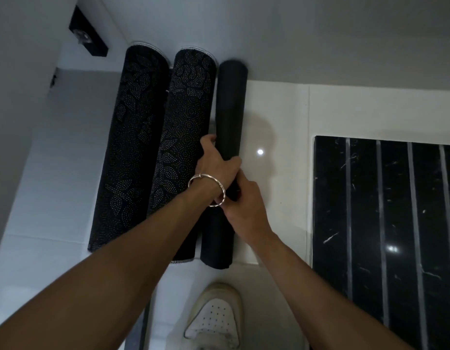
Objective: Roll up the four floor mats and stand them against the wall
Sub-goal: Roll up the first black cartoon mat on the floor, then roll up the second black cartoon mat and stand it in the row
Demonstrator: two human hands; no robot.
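Observation:
Three rolled mats stand side by side against the white wall (320, 41). The left dotted roll (129, 147) and the middle dotted roll (186, 114) are dark with a pale leaf pattern. The third, a plain black roll (229, 107), is thinner and stands at the right of them. My left hand (215, 164), with a silver bangle on the wrist, is wrapped around the plain roll at mid height. Just below it, my right hand (244, 205) grips the same roll. A fourth mat is not in view.
A black marble panel with grey stripes (385, 223) lies in the glossy white floor (282, 117) at the right. My white shoe (215, 317) is at the bottom centre. A black fitting (88, 34) sits on the wall at the upper left corner.

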